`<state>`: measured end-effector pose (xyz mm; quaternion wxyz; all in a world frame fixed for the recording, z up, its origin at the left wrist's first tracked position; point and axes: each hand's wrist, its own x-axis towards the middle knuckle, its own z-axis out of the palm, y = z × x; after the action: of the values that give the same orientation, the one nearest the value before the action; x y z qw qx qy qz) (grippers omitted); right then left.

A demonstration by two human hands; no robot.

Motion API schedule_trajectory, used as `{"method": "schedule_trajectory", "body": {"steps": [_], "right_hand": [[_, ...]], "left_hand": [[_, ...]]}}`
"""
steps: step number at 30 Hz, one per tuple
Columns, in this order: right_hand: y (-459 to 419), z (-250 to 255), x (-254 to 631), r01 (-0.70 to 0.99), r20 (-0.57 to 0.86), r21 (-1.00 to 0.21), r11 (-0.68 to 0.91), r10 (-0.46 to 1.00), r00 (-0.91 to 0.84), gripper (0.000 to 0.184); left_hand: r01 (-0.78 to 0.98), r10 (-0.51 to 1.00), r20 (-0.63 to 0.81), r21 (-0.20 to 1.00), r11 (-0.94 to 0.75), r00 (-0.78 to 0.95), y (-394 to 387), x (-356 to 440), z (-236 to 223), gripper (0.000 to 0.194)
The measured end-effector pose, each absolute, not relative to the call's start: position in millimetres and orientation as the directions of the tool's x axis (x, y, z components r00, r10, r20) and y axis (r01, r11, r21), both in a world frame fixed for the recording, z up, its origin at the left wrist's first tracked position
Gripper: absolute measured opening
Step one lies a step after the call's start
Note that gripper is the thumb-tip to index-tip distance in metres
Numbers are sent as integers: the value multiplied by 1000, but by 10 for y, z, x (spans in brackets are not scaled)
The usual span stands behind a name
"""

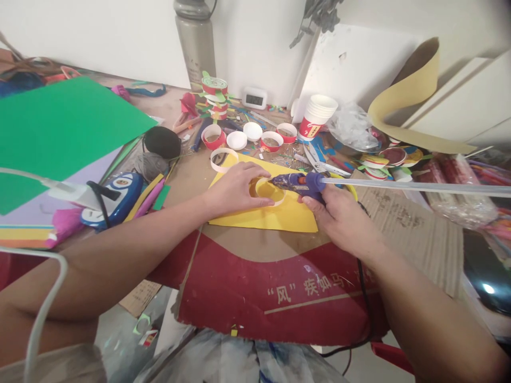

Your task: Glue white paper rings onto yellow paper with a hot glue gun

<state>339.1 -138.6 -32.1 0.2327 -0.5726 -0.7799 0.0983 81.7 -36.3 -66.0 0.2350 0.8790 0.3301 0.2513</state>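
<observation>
My right hand (345, 215) is wrapped round the handle of a blue hot glue gun (304, 183). A long translucent glue stick (419, 186) juts from the gun's back toward the right. Its nozzle reaches the rim of a paper cup ring (282, 200); whether they touch I cannot tell. With thumb and fingers curved round its left side, my left hand (235, 187) grips that ring on a yellow paper sheet (255, 221). Another pale ring (224, 159) lies at the sheet's upper left edge.
Behind the sheet sit several red-and-white cup pieces (271, 141), scissors (325, 164) and stacked paper cups (317, 117). A green sheet (72, 138) covers the left. Corrugated cardboard (415, 234) lies right. A black cord (364, 298) hangs over the red cardboard's (279, 287) front.
</observation>
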Motion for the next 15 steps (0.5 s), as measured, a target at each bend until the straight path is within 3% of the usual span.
{"method": "schedule_trajectory", "body": {"steps": [6, 15], "right_hand": [[-1386, -269, 3391, 842, 210, -443, 309, 948, -237, 34], [-1383, -367, 3365, 887, 272, -318, 335, 928, -254, 34]], "left_hand": [[462, 696, 305, 569, -680, 650, -361, 817, -669, 56], [471, 693, 285, 561, -681, 663, -352, 826, -666, 56]]}}
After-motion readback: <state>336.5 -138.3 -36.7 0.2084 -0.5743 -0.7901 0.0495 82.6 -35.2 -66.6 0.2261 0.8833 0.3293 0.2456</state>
